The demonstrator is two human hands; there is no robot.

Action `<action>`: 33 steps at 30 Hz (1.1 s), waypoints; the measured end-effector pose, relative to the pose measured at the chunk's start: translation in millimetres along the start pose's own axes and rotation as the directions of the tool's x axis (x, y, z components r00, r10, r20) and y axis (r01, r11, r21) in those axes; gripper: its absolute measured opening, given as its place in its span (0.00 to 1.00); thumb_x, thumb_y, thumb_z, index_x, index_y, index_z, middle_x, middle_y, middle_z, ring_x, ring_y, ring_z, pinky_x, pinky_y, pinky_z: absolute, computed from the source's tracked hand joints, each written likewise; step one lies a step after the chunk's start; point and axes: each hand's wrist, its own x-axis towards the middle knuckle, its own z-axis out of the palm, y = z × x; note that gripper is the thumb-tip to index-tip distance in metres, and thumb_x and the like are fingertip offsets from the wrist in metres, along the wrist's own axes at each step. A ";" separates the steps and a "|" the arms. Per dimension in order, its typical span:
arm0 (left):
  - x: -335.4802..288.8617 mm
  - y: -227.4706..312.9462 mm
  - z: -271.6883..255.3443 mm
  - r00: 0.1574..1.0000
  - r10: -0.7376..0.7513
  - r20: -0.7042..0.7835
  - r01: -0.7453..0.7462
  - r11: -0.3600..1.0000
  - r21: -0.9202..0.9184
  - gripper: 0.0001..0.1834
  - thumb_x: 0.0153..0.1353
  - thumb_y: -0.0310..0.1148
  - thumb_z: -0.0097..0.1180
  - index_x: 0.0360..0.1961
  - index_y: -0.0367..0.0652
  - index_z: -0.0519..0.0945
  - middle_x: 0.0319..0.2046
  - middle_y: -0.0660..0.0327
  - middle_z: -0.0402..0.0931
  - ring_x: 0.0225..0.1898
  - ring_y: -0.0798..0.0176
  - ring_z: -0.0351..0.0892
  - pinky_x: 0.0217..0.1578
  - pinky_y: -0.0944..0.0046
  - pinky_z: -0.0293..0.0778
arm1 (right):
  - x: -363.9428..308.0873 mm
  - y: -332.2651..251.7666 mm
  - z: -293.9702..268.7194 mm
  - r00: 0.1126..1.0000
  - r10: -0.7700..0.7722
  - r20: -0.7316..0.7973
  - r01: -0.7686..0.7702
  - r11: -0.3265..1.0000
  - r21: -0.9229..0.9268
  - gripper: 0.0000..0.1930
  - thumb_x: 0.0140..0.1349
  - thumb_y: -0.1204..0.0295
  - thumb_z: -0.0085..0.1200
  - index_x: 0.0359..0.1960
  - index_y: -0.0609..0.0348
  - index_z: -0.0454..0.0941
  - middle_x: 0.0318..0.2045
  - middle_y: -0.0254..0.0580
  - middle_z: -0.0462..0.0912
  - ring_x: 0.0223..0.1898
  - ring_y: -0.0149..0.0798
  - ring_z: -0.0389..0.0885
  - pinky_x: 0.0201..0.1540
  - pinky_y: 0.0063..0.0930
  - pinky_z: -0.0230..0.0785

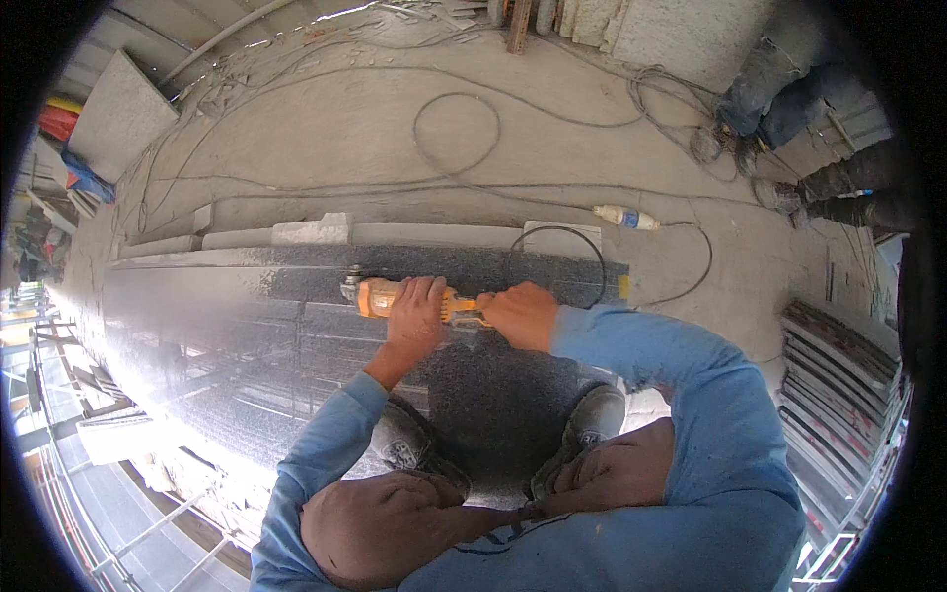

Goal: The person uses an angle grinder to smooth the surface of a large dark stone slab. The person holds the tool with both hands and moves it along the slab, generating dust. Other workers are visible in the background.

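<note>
An orange angle grinder (377,297) lies level across the far part of a dark speckled stone slab (296,345). My left hand (418,314) wraps over its body, just behind the metal head. Around the rear handle my right hand (523,314) is closed. The grinder's head points left and sits near a pale line along the slab's far edge; whether its disc touches the stone I cannot tell. A black cord (602,259) loops away from the tool's rear. My shoes (596,412) are planted on the slab as I squat.
Beyond the slab lie pale stone strips (414,235) and a white cable connector (625,217). Cables (456,182) loop across the dusty floor (345,128). Stacked slabs (838,405) stand at the right, near another person's legs (848,183). A pale panel (120,118) leans at the far left.
</note>
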 end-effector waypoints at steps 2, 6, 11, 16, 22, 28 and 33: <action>-2.4 -4.7 -0.4 1.000 -0.015 0.013 0.015 1.000 -0.007 0.40 0.35 0.32 0.75 0.54 0.38 0.72 0.48 0.50 0.75 0.52 0.44 0.75 0.59 0.45 0.68 | 7.6 -0.6 2.1 1.000 0.007 0.008 -0.007 1.000 0.025 0.11 0.60 0.76 0.55 0.44 0.65 0.76 0.33 0.50 0.86 0.36 0.51 0.88 0.34 0.42 0.79; -4.8 -15.8 3.4 0.999 -0.033 0.033 0.032 0.999 0.022 0.39 0.37 0.33 0.76 0.54 0.37 0.72 0.48 0.49 0.75 0.52 0.43 0.75 0.59 0.45 0.68 | 21.9 1.3 11.8 1.000 -0.012 0.011 0.012 0.999 0.041 0.12 0.60 0.75 0.55 0.45 0.65 0.76 0.34 0.51 0.86 0.39 0.51 0.88 0.36 0.43 0.80; -7.8 -27.4 6.4 0.997 -0.063 0.041 0.063 0.998 -0.007 0.40 0.35 0.31 0.74 0.54 0.39 0.72 0.48 0.49 0.75 0.52 0.42 0.74 0.58 0.45 0.69 | 33.7 0.8 15.1 1.000 -0.019 0.016 0.018 0.998 0.061 0.14 0.57 0.75 0.58 0.46 0.65 0.75 0.34 0.51 0.86 0.38 0.52 0.88 0.38 0.44 0.79; -3.3 -13.0 -1.6 1.000 -0.002 0.030 0.003 1.000 -0.026 0.39 0.35 0.31 0.74 0.53 0.39 0.71 0.47 0.50 0.74 0.52 0.44 0.74 0.58 0.46 0.69 | 19.0 0.4 12.0 0.999 0.008 0.049 -0.010 0.999 0.036 0.15 0.57 0.75 0.58 0.45 0.65 0.75 0.34 0.50 0.86 0.38 0.51 0.88 0.38 0.45 0.79; 4.8 20.3 -5.7 0.999 0.002 0.033 -0.001 0.999 -0.039 0.39 0.36 0.30 0.74 0.54 0.39 0.70 0.45 0.51 0.74 0.51 0.46 0.75 0.59 0.46 0.68 | -21.6 -3.9 -13.9 0.999 0.039 0.033 -0.040 0.999 0.026 0.18 0.54 0.76 0.61 0.46 0.66 0.74 0.32 0.52 0.85 0.36 0.52 0.87 0.37 0.45 0.79; 11.1 32.3 -8.0 0.999 0.003 0.032 0.000 0.997 -0.077 0.39 0.37 0.31 0.74 0.53 0.39 0.71 0.45 0.51 0.74 0.50 0.47 0.75 0.60 0.45 0.67 | -34.4 -5.7 -35.8 0.991 0.080 0.105 -0.079 0.997 -0.018 0.16 0.54 0.75 0.60 0.44 0.66 0.75 0.32 0.52 0.86 0.36 0.52 0.88 0.36 0.44 0.79; 10.3 24.5 -9.4 1.000 -0.022 -0.005 0.022 0.996 -0.089 0.40 0.35 0.31 0.74 0.54 0.39 0.71 0.46 0.52 0.74 0.50 0.47 0.75 0.60 0.45 0.67 | -26.3 -4.2 -27.5 1.000 0.014 0.002 -0.014 0.998 -0.061 0.16 0.57 0.74 0.58 0.47 0.67 0.75 0.31 0.53 0.85 0.34 0.50 0.88 0.34 0.41 0.80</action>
